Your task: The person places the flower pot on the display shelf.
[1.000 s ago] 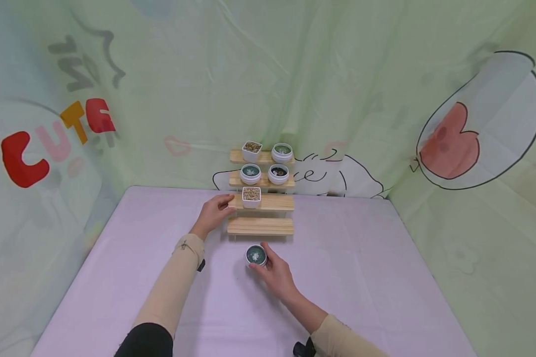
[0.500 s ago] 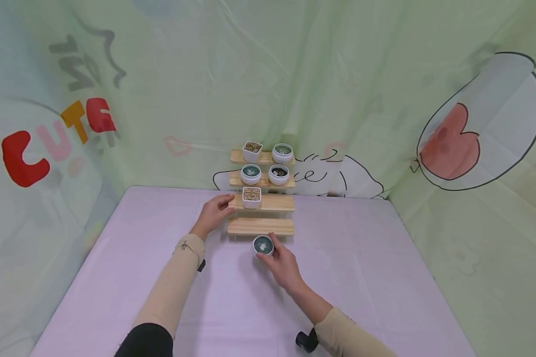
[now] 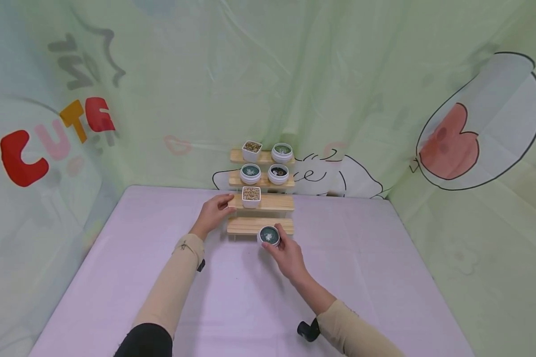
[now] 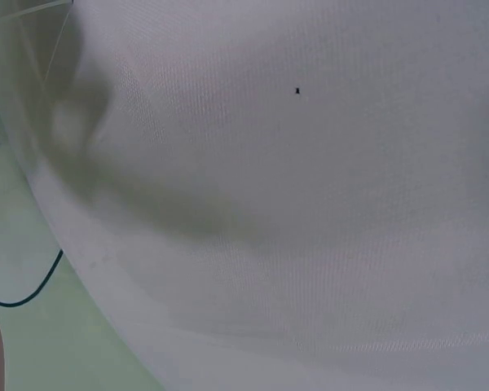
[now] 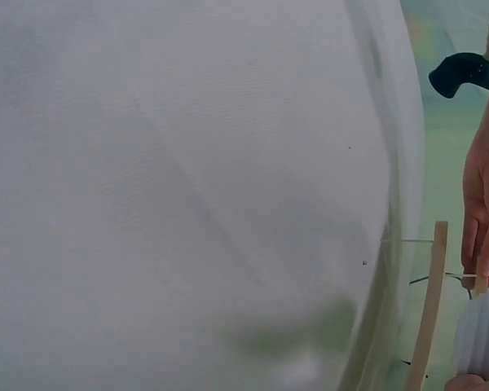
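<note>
My right hand (image 3: 287, 255) grips a small round white pot (image 3: 269, 235) with a dark teal top and a white patch in its middle. The pot is in front of the lowest step, overlapping its front edge in the head view; in the right wrist view its ribbed white side (image 5: 481, 334) shows. My left hand (image 3: 213, 213) holds the left end of a stepped wooden stand (image 3: 279, 202) between thumb and fingers, at the second step from the bottom. On that step sits a square white pot (image 3: 251, 197) filled with tan bits.
Higher up stand a round teal-topped pot (image 3: 250, 173), a round dark-topped pot (image 3: 278, 173), a square pot of brown bits (image 3: 252, 151) and a round green-topped pot (image 3: 282, 152). A pale cloth covers the table (image 3: 362, 263); a printed curtain (image 3: 183, 89) hangs behind the stand.
My right hand has carried the round teal-topped pot forward and slightly right, from in front of the stand to its lowest step's edge. The left hand stays at the stand's left end.
</note>
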{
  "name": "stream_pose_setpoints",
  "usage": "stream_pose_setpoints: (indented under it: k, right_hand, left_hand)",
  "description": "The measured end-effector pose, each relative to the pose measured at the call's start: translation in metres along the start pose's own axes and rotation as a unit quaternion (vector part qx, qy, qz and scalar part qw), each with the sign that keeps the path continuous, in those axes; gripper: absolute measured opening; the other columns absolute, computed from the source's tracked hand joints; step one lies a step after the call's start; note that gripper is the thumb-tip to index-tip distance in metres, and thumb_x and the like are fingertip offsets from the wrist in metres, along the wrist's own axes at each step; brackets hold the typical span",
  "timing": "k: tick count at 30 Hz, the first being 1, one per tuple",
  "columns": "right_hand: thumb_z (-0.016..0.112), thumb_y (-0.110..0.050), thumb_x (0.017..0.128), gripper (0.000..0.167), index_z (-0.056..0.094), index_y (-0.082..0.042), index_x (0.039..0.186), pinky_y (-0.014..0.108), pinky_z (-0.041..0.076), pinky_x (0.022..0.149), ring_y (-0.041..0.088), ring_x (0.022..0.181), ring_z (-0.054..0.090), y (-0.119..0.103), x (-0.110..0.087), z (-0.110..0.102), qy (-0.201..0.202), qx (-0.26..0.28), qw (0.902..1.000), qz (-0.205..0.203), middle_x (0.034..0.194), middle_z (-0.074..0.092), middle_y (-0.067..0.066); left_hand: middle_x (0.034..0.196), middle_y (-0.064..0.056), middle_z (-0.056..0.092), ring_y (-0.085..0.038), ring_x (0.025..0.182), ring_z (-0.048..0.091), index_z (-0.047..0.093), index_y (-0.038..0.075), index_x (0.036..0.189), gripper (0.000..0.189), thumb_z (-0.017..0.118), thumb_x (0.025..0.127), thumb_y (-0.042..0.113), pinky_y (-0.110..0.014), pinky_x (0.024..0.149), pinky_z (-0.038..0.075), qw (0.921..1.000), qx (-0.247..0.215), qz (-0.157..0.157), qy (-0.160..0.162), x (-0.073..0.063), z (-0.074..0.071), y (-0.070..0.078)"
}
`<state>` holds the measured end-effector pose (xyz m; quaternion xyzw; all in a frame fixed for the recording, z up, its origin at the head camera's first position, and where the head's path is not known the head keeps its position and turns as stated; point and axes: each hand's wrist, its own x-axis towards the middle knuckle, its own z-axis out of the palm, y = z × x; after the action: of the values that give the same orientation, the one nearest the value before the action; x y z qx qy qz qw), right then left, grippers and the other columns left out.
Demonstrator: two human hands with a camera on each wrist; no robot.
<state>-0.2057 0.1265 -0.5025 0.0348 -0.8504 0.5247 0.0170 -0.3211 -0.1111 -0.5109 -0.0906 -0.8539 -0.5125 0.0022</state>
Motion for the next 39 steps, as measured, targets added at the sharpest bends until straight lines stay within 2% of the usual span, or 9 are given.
stream_pose_setpoints:
  k: [7, 12, 17, 27, 39]
  right_hand:
    - [0.074, -0.011, 0.089, 0.072, 0.036, 0.005, 0.148, 0.028, 0.048, 0.102, 0.03, 0.132, 0.047, -0.009, 0.011, -0.005, 0.02, 0.043, 0.9989, 0.004, 0.148, 0.041, 0.024]
    - [0.074, -0.013, 0.089, 0.071, 0.038, 0.003, 0.148, 0.027, 0.05, 0.1, 0.028, 0.129, 0.05, -0.013, 0.019, -0.011, 0.039, 0.035, 0.9987, 0.002, 0.145, 0.045, 0.024]
    - [0.073, -0.015, 0.089, 0.072, 0.036, 0.003, 0.148, 0.027, 0.048, 0.103, 0.026, 0.132, 0.048, -0.015, 0.028, -0.017, 0.051, 0.028, 0.9983, 0.002, 0.149, 0.041, 0.022]
    - [0.071, -0.02, 0.092, 0.074, 0.032, 0.002, 0.15, 0.023, 0.042, 0.107, 0.023, 0.137, 0.041, -0.023, 0.045, -0.023, 0.055, 0.038, 0.9976, 0.018, 0.156, 0.031, 0.016]
    - [0.071, -0.021, 0.092, 0.077, 0.028, 0.0, 0.152, 0.028, 0.042, 0.11, 0.025, 0.137, 0.041, -0.026, 0.063, -0.024, 0.062, 0.036, 0.9969, 0.032, 0.154, 0.034, 0.017]
  left_hand:
    - [0.143, -0.017, 0.049, -0.027, 0.13, 0.05, 0.053, 0.0, 0.139, 0.053, 0.069, 0.092, 0.02, -0.029, 0.108, 0.046, 1.0, 0.004, -0.001, -0.003, 0.0, 0.0, 0.001]
    - [0.143, -0.017, 0.049, -0.027, 0.13, 0.051, 0.053, 0.0, 0.138, 0.052, 0.069, 0.092, 0.019, -0.028, 0.108, 0.046, 1.0, 0.004, 0.002, -0.004, 0.001, -0.001, 0.0]
    - [0.143, -0.017, 0.049, -0.027, 0.129, 0.051, 0.054, -0.001, 0.138, 0.051, 0.07, 0.092, 0.017, -0.029, 0.108, 0.046, 1.0, -0.001, 0.004, -0.003, 0.0, -0.001, 0.001]
    - [0.142, -0.018, 0.051, -0.027, 0.129, 0.052, 0.055, -0.002, 0.136, 0.051, 0.07, 0.091, 0.016, -0.028, 0.107, 0.046, 0.9999, -0.006, 0.012, 0.002, 0.0, -0.001, -0.001]
    - [0.142, -0.017, 0.051, -0.027, 0.129, 0.051, 0.055, -0.001, 0.136, 0.051, 0.07, 0.092, 0.017, -0.028, 0.107, 0.046, 0.9999, -0.005, 0.014, 0.003, 0.0, 0.0, -0.003]
